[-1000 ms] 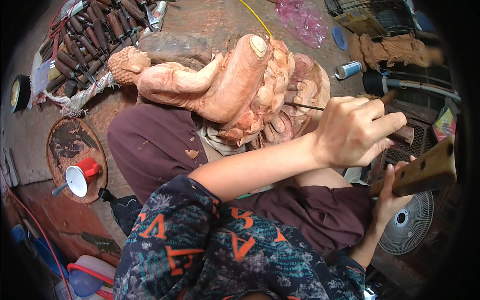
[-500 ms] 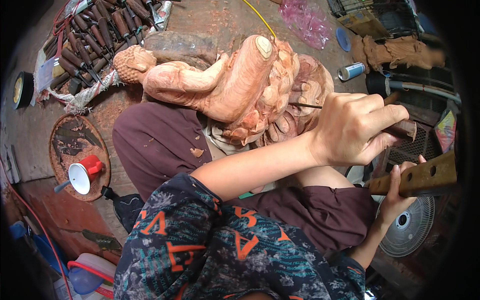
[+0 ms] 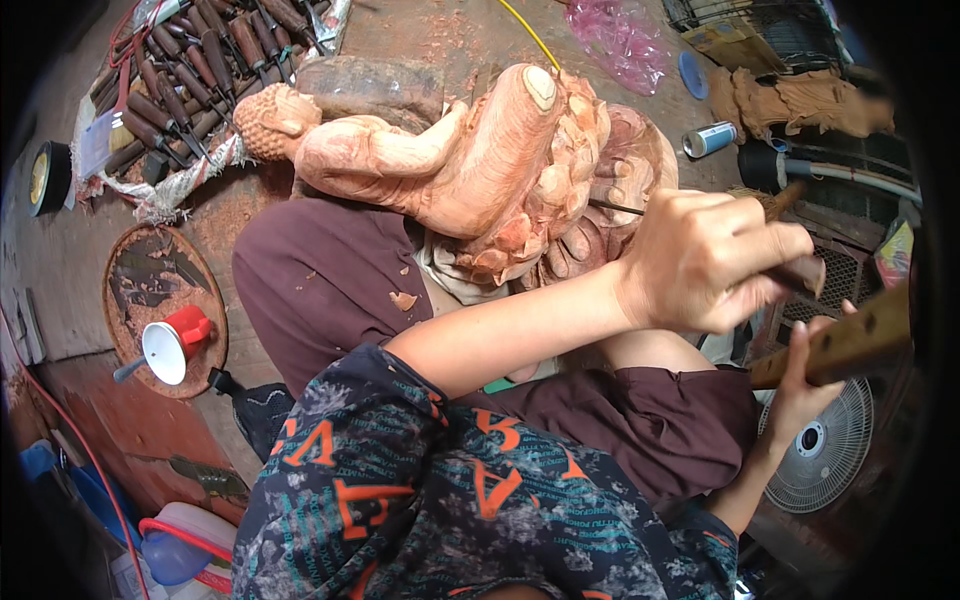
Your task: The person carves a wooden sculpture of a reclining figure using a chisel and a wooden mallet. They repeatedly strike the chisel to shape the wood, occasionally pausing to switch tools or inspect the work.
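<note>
A carved wooden figure point(image 3: 390, 175) with a curly-patterned head lies on its side across the floor in front of my lap. My left hand point(image 3: 705, 262) is closed round the wooden handle of a chisel point(image 3: 615, 207), my arm crossing over my legs. The chisel's thin dark shaft points left, reaching the carving near its rough base; its tip is hard to make out. My right hand point(image 3: 808, 385), low at the right, grips a thick wooden mallet point(image 3: 850, 345), bar-shaped with dark round holes. The mallet is apart from the handle's butt.
Many wooden-handled chisels point(image 3: 190, 75) lie on a cloth at upper left. A round basket point(image 3: 112, 310) of shavings holds a red and white mug point(image 3: 165, 352). A can point(image 3: 710, 139), pink plastic point(image 3: 620, 45), another carving point(image 3: 800, 103) and a fan point(image 3: 820, 445) stand rightward.
The mallet in my right hand has tilted, its far end swinging a little upward. My left hand keeps the chisel at the carving. The whole view has shifted slightly.
</note>
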A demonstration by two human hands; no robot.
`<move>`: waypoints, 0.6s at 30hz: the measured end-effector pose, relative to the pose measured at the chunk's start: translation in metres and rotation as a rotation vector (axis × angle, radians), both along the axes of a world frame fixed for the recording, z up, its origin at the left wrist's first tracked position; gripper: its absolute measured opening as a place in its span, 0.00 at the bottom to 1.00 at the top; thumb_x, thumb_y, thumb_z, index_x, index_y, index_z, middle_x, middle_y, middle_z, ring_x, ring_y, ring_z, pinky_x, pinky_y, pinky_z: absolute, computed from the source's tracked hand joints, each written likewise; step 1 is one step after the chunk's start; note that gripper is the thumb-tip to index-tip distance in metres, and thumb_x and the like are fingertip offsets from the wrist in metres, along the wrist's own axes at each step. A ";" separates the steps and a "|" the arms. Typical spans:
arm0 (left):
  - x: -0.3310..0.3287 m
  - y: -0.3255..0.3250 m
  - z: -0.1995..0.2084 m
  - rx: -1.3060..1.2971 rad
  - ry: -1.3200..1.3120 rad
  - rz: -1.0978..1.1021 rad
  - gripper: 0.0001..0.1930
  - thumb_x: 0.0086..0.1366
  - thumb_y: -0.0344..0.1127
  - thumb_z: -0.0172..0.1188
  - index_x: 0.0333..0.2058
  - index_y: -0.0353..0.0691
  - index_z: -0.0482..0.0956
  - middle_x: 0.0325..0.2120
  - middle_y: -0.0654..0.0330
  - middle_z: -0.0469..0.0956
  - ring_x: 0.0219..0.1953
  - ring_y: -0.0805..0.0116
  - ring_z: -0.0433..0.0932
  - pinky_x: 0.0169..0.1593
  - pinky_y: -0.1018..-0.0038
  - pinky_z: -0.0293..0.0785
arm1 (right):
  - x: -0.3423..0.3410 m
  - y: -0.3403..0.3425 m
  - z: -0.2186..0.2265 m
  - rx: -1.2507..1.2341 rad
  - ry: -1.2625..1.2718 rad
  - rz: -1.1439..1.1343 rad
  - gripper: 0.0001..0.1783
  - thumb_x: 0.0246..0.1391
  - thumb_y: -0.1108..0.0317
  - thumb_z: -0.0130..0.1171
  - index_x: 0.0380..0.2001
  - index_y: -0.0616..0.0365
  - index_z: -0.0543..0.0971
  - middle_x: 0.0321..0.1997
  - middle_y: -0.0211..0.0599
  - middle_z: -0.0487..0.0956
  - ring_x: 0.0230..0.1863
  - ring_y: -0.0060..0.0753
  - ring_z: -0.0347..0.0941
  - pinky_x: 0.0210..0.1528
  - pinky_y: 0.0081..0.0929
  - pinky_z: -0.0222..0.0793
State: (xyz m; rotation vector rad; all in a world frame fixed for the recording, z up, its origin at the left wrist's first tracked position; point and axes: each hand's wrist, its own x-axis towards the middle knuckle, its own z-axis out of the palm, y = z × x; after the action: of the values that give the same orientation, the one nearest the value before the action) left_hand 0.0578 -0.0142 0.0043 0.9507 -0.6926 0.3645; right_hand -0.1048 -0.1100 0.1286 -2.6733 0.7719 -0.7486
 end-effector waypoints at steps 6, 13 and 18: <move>-0.005 0.005 -0.001 -0.011 0.012 -0.017 0.21 0.44 0.48 0.70 0.38 0.49 0.81 0.17 0.65 0.70 0.18 0.65 0.74 0.20 0.70 0.68 | -0.005 -0.005 0.001 -0.093 -0.016 0.086 0.28 0.57 0.80 0.56 0.59 0.69 0.60 0.36 0.33 0.70 0.40 0.25 0.67 0.51 0.23 0.64; -0.007 0.003 -0.011 0.053 -0.021 -0.074 0.21 0.46 0.48 0.69 0.38 0.46 0.82 0.18 0.64 0.71 0.19 0.64 0.73 0.22 0.69 0.67 | -0.023 -0.024 -0.003 -0.184 0.095 0.107 0.20 0.54 0.80 0.61 0.50 0.66 0.70 0.47 0.37 0.75 0.47 0.30 0.72 0.56 0.30 0.64; -0.015 0.021 -0.014 0.152 -0.179 -0.150 0.18 0.50 0.49 0.67 0.37 0.47 0.80 0.19 0.65 0.66 0.18 0.66 0.70 0.20 0.69 0.64 | -0.030 -0.016 -0.007 -0.212 0.286 0.112 0.24 0.52 0.78 0.63 0.52 0.67 0.69 0.48 0.45 0.77 0.50 0.36 0.74 0.54 0.31 0.66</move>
State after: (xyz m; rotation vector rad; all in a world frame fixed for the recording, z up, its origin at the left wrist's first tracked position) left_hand 0.0430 0.0066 -0.0100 1.0107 -0.9604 0.2683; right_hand -0.1349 -0.1262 0.1220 -3.0306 0.6284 -0.4471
